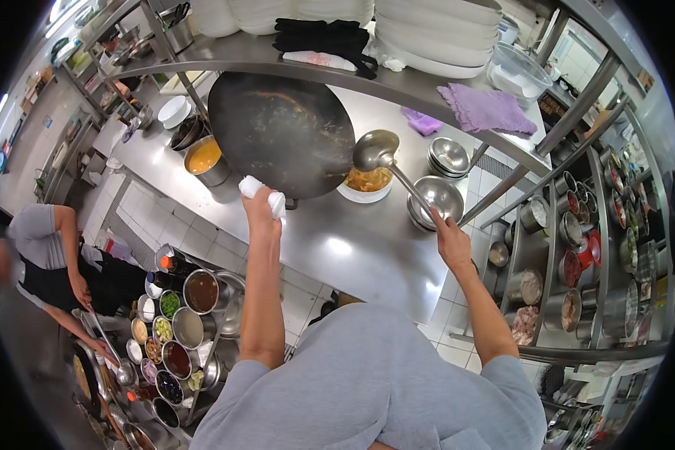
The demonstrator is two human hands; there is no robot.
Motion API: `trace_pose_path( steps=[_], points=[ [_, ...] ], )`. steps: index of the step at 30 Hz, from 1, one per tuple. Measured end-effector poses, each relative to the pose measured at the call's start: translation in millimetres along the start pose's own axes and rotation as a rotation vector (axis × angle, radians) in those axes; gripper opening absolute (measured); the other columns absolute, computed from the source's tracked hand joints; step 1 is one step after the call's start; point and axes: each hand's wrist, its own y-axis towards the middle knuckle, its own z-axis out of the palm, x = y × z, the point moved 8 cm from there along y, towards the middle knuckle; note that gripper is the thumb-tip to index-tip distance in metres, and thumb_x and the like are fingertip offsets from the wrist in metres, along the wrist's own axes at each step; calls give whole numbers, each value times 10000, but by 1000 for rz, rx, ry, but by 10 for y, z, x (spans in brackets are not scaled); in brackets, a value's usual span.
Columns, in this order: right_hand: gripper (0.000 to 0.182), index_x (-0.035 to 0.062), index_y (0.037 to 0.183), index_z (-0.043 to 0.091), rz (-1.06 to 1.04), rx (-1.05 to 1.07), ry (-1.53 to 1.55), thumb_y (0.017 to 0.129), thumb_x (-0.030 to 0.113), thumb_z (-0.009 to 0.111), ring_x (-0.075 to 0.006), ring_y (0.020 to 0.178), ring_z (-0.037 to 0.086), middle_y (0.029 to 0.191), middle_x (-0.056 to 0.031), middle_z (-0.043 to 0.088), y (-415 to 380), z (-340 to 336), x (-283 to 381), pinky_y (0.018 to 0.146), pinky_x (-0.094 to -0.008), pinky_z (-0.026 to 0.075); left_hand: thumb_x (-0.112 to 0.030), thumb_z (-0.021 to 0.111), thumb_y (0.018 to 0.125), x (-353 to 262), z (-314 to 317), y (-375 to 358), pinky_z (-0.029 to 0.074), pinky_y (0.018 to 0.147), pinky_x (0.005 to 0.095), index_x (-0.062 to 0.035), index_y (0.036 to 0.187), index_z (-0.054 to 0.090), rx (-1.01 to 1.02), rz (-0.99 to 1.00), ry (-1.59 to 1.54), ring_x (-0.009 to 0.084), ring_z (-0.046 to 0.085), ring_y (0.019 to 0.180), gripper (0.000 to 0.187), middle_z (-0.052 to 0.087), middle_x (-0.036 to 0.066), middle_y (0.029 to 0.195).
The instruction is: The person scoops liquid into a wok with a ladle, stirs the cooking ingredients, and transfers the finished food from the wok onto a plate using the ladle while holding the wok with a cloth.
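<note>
My left hand (261, 204) grips the handle of a big black wok (281, 131) through a white cloth (262, 192). The wok is tipped up on edge over a white bowl (366, 187) of yellowish food on the steel counter (337, 247). My right hand (450, 238) holds the long handle of a steel ladle (375, 150), whose cup sits at the wok's lower rim right above the bowl.
Empty steel bowls (436, 196) stand right of the white bowl, a pot of orange sauce (205, 159) to the left. Purple cloths (486, 109) and stacked white plates (435, 34) lie on the shelf above. Another person (49, 259) stands at left by several condiment tubs (176, 330).
</note>
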Motion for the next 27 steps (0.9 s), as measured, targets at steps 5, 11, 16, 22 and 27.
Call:
trace_pose_path(
  steps=[5, 11, 16, 22, 27],
  points=[
    [621, 245, 1418, 437, -141, -141, 426, 845, 76, 606, -361, 799, 621, 916, -147, 594, 106, 62, 585, 706, -459, 509, 105, 532, 708, 109, -152, 17, 513, 541, 317, -75, 1030, 429, -50, -55, -35, 180, 577, 675, 382, 511, 60, 858],
    [624, 221, 1408, 453, -175, 46, 759, 829, 62, 622, -379, 905, 613, 1104, -160, 624, 401, 288, 1407, 781, -433, 496, 26, 560, 752, 185, -195, -33, 485, 497, 320, -79, 960, 470, -64, -101, -33, 186, 583, 608, 250, 550, 55, 764],
    [624, 230, 1415, 443, -180, 161, 489, 835, 54, 594, -369, 850, 614, 986, -157, 615, 197, 217, 831, 750, -443, 508, 94, 539, 700, 138, -275, 12, 488, 536, 303, -90, 963, 458, -2, -166, -38, 166, 569, 641, 331, 507, 39, 789],
    [614, 240, 1404, 449, -87, 58, 179, 835, 62, 596, -374, 795, 614, 895, -160, 575, 523, 295, 459, 679, -499, 500, 99, 541, 685, 48, -407, -31, 486, 543, 294, -88, 949, 460, -10, -173, -15, 164, 560, 635, 334, 508, 36, 803],
    [623, 244, 1410, 431, -43, -41, 329, 835, 69, 596, -390, 803, 608, 931, -167, 598, 1029, 421, 956, 702, -490, 495, 101, 532, 692, 101, -389, -64, 482, 526, 287, -92, 940, 456, 15, -211, -57, 166, 558, 627, 323, 505, 39, 795]
  ],
)
